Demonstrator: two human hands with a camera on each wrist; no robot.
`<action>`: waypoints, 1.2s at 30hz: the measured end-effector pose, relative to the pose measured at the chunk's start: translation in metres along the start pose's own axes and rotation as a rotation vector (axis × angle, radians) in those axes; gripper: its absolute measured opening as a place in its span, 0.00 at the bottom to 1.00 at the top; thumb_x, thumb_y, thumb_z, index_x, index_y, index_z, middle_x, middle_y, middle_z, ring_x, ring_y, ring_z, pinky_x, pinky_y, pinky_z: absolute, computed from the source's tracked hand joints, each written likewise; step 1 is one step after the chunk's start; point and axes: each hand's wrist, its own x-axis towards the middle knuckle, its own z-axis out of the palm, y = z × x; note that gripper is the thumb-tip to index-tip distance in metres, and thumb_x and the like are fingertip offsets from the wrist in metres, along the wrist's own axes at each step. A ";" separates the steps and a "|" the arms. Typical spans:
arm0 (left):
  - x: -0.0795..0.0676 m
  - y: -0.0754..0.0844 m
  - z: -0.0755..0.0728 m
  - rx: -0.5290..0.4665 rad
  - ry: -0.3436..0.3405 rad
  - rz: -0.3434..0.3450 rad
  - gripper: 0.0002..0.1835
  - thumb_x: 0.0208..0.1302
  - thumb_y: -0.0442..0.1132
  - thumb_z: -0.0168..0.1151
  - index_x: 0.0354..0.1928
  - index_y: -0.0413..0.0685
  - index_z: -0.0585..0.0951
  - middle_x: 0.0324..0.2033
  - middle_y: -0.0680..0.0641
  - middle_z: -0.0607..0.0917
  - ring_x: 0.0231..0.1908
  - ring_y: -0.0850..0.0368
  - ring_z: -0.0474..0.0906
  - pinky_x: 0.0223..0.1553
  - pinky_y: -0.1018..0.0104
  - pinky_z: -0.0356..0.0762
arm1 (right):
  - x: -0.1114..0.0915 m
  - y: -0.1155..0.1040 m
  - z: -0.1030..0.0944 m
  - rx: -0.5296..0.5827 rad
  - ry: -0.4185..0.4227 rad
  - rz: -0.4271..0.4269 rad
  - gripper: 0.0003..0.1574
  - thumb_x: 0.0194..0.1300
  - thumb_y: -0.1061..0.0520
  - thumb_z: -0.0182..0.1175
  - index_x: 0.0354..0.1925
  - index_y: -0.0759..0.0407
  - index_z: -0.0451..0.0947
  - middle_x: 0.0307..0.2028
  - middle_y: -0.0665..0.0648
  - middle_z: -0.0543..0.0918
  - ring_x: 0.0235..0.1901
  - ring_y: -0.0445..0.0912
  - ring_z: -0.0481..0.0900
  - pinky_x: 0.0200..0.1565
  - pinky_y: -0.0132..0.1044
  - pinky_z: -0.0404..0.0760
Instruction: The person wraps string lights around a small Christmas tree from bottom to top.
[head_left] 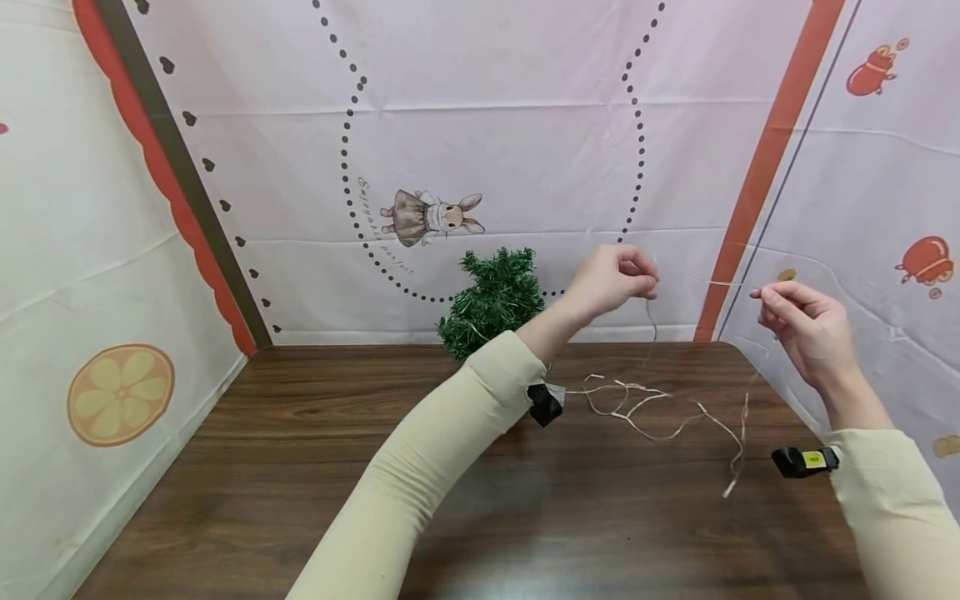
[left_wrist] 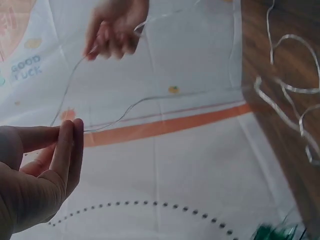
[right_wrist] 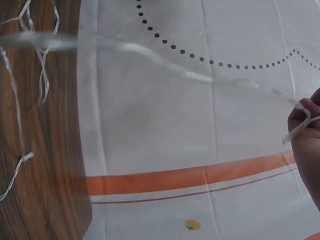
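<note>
Both hands hold the thin clear wire of a set of string lights [head_left: 637, 422] above the table's right side. My left hand [head_left: 611, 279] pinches it between thumb and fingertips, and a length dangles below. To the right, my right hand [head_left: 810, 329] pinches another stretch between thumb and curled fingers. In the left wrist view, the wire [left_wrist: 135, 102] trails from the left fingertips toward the table, and another stretch runs up to the right hand [left_wrist: 117, 27]. A small artificial Christmas tree [head_left: 495, 300] stands left of the left hand, partly behind that forearm.
The rest of the lights lies in loose loops on the brown wooden table [head_left: 315, 467]. A printed cloth [head_left: 495, 150] with a rabbit and dotted lines hangs behind it, with more cloth at both sides. The left sleeve [head_left: 442, 442] crosses over the table's middle.
</note>
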 end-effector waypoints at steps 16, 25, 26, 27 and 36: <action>0.005 0.015 -0.064 0.146 0.069 0.036 0.03 0.62 0.31 0.60 0.36 0.41 0.81 0.31 0.47 0.87 0.33 0.61 0.84 0.38 0.76 0.71 | 0.000 0.000 -0.003 -0.191 -0.136 0.104 0.16 0.68 0.76 0.42 0.40 0.72 0.77 0.25 0.52 0.76 0.23 0.42 0.69 0.28 0.28 0.71; 0.010 0.011 -0.094 0.176 0.139 0.038 0.02 0.62 0.33 0.61 0.34 0.42 0.81 0.29 0.48 0.86 0.33 0.60 0.84 0.38 0.72 0.70 | 0.008 0.004 -0.003 -0.156 -0.130 0.184 0.15 0.69 0.75 0.42 0.51 0.72 0.70 0.25 0.52 0.80 0.23 0.40 0.74 0.30 0.29 0.78; 0.011 0.011 -0.097 0.183 0.143 0.034 0.02 0.62 0.33 0.61 0.34 0.43 0.81 0.29 0.48 0.86 0.34 0.60 0.84 0.38 0.72 0.70 | 0.009 0.005 -0.003 -0.134 -0.127 0.182 0.15 0.69 0.75 0.42 0.50 0.72 0.69 0.26 0.52 0.81 0.24 0.40 0.75 0.31 0.29 0.79; 0.011 0.010 -0.100 0.185 0.144 0.031 0.01 0.62 0.33 0.61 0.33 0.44 0.81 0.29 0.48 0.86 0.34 0.60 0.84 0.39 0.71 0.70 | 0.010 0.006 -0.004 -0.110 -0.119 0.180 0.15 0.69 0.75 0.42 0.49 0.71 0.70 0.27 0.53 0.82 0.25 0.40 0.77 0.31 0.28 0.80; 0.013 -0.005 -0.130 0.176 0.211 0.013 0.03 0.62 0.36 0.64 0.33 0.44 0.80 0.30 0.48 0.86 0.35 0.59 0.85 0.38 0.71 0.76 | 0.010 0.009 -0.008 -0.164 -0.077 0.233 0.15 0.68 0.73 0.47 0.39 0.68 0.81 0.34 0.53 0.85 0.29 0.39 0.80 0.34 0.27 0.81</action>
